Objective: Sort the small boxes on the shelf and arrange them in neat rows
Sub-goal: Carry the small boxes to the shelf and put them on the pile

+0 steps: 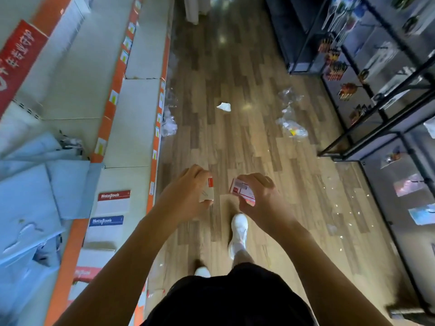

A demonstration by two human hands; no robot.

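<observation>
From the head view, the person stands in an aisle with both hands out over the wooden floor, and neither is at the shelf. The left hand has its fingers wrapped round a tan box with a red corner. The right hand grips a red-and-white box. The two boxes sit near each other but apart.

This looks like the carrying part of the sorting, with a box in each hand and neither yet placed. The next move probably calls for turning left to the orange-edged shelf, where the notebooks lie, and setting each box square beside its like.

No row of small boxes is in view, so the destination cannot be told. Fingers cover much of each box, the print is blurred, and the items on the dark rack on the right are indistinct.
</observation>
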